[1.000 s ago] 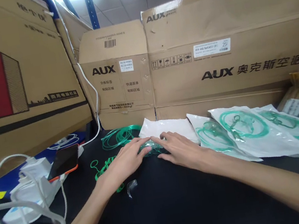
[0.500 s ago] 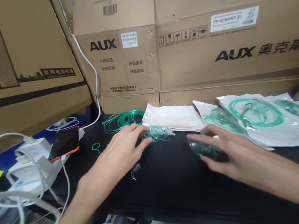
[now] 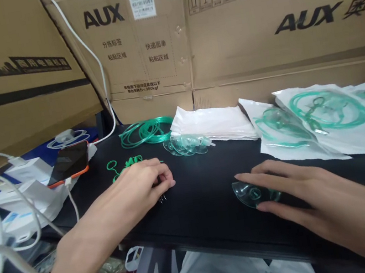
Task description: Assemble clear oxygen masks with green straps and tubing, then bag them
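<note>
My right hand (image 3: 290,184) holds a clear green oxygen mask (image 3: 249,194) down at the table, with fingers above it and the thumb on its near edge. My left hand (image 3: 151,178) has its fingers curled and the thumb pressed to them, low over some small shiny metal strips (image 3: 162,199). Whatever is between those fingertips is hidden. Just behind this hand lie green elastic straps (image 3: 133,161). A row of nested clear green masks (image 3: 189,144) sits farther back, beside a coil of green tubing (image 3: 154,131).
White pouches (image 3: 213,124) are stacked at the back. Packed mask sets (image 3: 328,108) with tubing lie at the right. A phone (image 3: 69,162), a white power strip (image 3: 37,208) and looping cables stand at the left. Cardboard boxes (image 3: 235,54) wall off the black table's (image 3: 201,212) rear.
My left hand has left the nested masks and come nearer, to the metal strips, its fingers curling in. My right hand remains on its mask. The camera has tilted down.
</note>
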`<state>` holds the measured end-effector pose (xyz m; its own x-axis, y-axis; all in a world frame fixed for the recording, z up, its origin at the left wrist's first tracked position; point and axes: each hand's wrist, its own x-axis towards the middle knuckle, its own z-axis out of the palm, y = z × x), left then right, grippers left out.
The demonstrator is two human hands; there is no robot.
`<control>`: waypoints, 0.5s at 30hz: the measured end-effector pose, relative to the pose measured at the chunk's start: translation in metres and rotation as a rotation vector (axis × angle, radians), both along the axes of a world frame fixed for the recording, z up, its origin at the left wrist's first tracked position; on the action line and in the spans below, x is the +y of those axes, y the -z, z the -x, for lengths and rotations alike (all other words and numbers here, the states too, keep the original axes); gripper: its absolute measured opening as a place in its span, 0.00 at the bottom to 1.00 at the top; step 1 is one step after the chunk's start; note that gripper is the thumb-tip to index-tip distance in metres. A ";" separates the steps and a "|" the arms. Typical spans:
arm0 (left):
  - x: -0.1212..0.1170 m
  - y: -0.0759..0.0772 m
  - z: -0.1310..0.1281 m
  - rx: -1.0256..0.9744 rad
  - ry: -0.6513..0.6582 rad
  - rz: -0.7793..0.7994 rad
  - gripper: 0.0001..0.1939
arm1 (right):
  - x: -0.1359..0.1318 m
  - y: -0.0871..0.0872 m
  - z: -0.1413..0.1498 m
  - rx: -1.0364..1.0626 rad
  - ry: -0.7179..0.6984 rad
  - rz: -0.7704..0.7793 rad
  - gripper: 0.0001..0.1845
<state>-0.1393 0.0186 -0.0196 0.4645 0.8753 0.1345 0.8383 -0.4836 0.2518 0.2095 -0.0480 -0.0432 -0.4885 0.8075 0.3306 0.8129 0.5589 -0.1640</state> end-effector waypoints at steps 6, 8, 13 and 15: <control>0.004 -0.002 -0.016 0.035 0.036 -0.093 0.08 | -0.001 -0.015 0.017 -0.017 -0.027 -0.001 0.20; 0.007 0.002 -0.015 0.049 0.071 -0.082 0.10 | -0.002 -0.018 0.018 -0.011 -0.027 0.000 0.21; 0.012 0.006 -0.003 0.102 0.133 -0.126 0.14 | -0.004 -0.014 0.012 0.011 -0.029 0.014 0.21; 0.012 0.003 -0.001 0.107 0.146 -0.138 0.13 | -0.005 -0.010 0.007 -0.005 0.023 0.006 0.21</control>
